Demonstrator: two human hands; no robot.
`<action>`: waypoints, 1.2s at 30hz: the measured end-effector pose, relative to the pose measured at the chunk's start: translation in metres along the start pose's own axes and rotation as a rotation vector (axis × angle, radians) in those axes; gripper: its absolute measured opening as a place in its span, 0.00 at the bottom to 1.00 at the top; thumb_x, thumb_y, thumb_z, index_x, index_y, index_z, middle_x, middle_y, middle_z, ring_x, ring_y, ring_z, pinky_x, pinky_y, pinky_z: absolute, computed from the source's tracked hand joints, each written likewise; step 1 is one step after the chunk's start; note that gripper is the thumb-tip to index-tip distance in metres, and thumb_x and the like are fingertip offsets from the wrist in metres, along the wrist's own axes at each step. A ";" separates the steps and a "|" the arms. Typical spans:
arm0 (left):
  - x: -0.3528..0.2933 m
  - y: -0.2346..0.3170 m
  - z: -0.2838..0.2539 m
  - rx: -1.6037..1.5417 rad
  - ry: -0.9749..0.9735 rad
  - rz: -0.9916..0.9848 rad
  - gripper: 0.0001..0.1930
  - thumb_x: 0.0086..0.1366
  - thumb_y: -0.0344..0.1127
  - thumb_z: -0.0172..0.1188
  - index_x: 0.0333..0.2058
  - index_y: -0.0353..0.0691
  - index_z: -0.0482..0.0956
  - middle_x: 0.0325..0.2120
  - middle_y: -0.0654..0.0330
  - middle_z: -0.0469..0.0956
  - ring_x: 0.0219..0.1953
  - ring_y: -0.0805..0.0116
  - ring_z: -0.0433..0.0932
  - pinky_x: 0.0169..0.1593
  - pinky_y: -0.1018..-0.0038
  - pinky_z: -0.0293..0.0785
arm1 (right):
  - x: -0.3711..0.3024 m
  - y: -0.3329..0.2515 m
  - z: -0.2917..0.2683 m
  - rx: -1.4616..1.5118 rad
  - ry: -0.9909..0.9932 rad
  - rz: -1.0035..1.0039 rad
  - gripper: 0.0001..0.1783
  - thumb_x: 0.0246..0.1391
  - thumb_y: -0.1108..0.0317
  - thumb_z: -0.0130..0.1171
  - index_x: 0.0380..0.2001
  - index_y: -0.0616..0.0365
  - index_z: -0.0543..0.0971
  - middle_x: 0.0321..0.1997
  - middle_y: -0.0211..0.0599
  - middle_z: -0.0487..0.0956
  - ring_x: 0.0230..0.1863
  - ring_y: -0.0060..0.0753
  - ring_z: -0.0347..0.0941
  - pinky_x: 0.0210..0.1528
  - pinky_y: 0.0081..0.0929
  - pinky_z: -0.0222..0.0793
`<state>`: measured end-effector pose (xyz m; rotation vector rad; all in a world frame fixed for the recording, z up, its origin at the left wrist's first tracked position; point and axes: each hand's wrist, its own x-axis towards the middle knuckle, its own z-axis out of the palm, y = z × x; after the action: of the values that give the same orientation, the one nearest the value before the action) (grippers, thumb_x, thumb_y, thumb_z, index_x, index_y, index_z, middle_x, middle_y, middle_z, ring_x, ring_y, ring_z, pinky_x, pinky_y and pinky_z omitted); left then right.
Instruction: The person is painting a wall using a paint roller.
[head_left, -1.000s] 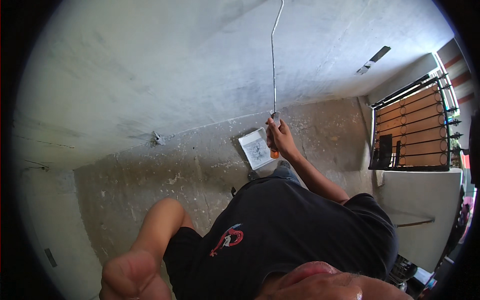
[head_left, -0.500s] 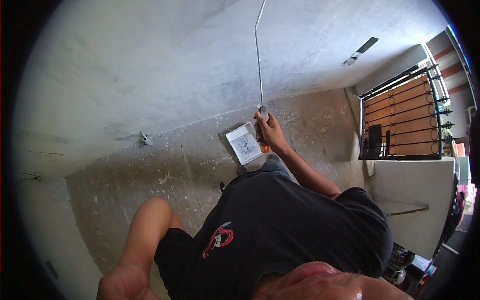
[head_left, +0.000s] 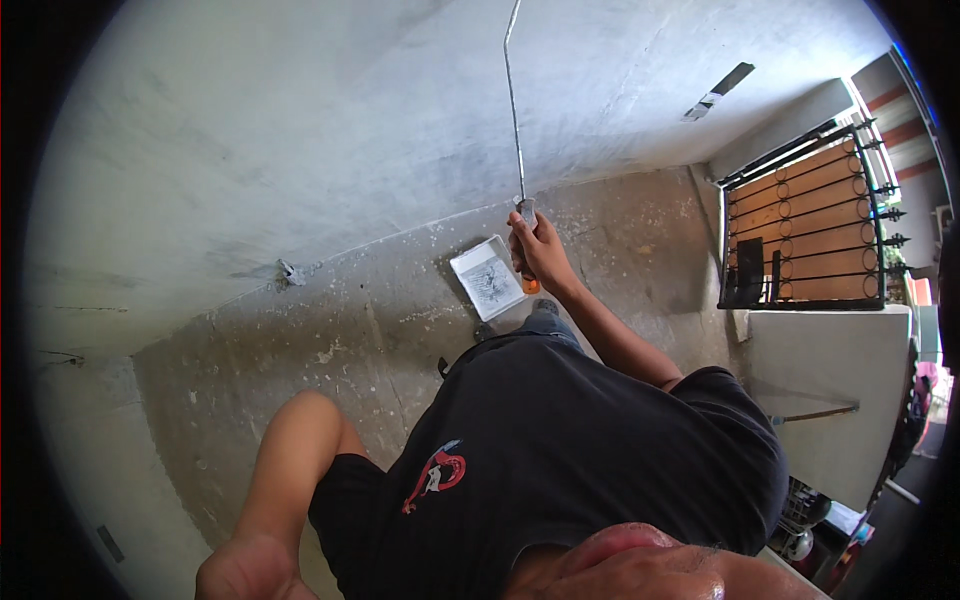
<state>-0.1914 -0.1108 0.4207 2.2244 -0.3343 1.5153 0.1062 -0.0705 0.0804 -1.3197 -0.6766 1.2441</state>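
My right hand [head_left: 543,252] is closed around the grey and orange handle of a paint roller [head_left: 516,125]. Its thin bent metal rod runs up past the top edge, so the roller head is out of view. In front of the rod rises a whitish, smudged wall [head_left: 330,130]. Just left of the handle, a white paint tray [head_left: 474,262] lies on the floor with grey paint marks inside. My left arm is bent up at the lower left. Of my left hand [head_left: 250,570] only the wrist and palm show; its fingers are cut off by the lower edge.
The concrete floor [head_left: 300,350] is spotted with white paint. A crumpled grey lump [head_left: 290,272] sits at the wall's foot. Tape-like dark and silver strips [head_left: 722,90] mark the wall. At right stand a black metal gate [head_left: 800,220] and a low white wall [head_left: 830,380].
The scene has shifted slightly up in view. The roller's rod leans a little more to the left at its top. My right hand keeps its grip, and my left arm has hardly moved.
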 end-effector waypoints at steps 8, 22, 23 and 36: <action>-0.005 0.006 0.000 0.111 0.022 0.005 0.08 0.66 0.36 0.57 0.43 0.53 0.70 0.30 0.74 0.74 0.35 0.87 0.75 0.44 0.74 0.62 | 0.003 0.009 -0.006 0.004 0.013 -0.021 0.17 0.64 0.53 0.49 0.36 0.56 0.67 0.18 0.25 0.67 0.13 0.17 0.63 0.15 0.17 0.59; -0.008 0.019 0.012 0.357 0.182 0.114 0.04 0.68 0.39 0.54 0.39 0.51 0.73 0.26 0.74 0.72 0.34 0.87 0.75 0.45 0.75 0.68 | 0.002 0.006 -0.003 0.005 0.018 -0.027 0.17 0.63 0.53 0.50 0.36 0.56 0.67 0.18 0.25 0.66 0.12 0.17 0.63 0.11 0.16 0.56; -0.009 0.018 0.014 0.391 0.205 0.121 0.03 0.67 0.38 0.54 0.38 0.50 0.72 0.25 0.74 0.72 0.33 0.87 0.75 0.45 0.75 0.68 | 0.003 0.005 -0.003 -0.013 0.016 -0.036 0.17 0.63 0.52 0.50 0.36 0.57 0.67 0.18 0.25 0.65 0.12 0.16 0.63 0.12 0.16 0.56; -0.006 0.017 0.017 0.455 0.321 0.231 0.04 0.66 0.36 0.55 0.37 0.48 0.69 0.22 0.75 0.71 0.29 0.89 0.73 0.41 0.80 0.64 | 0.008 0.009 -0.006 -0.148 0.199 -0.205 0.15 0.63 0.57 0.52 0.33 0.57 0.64 0.14 0.23 0.63 0.10 0.15 0.59 0.11 0.19 0.55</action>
<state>-0.1870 -0.1335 0.4129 2.2676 -0.1590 2.2239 0.1118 -0.0674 0.0688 -1.4345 -0.7516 0.8988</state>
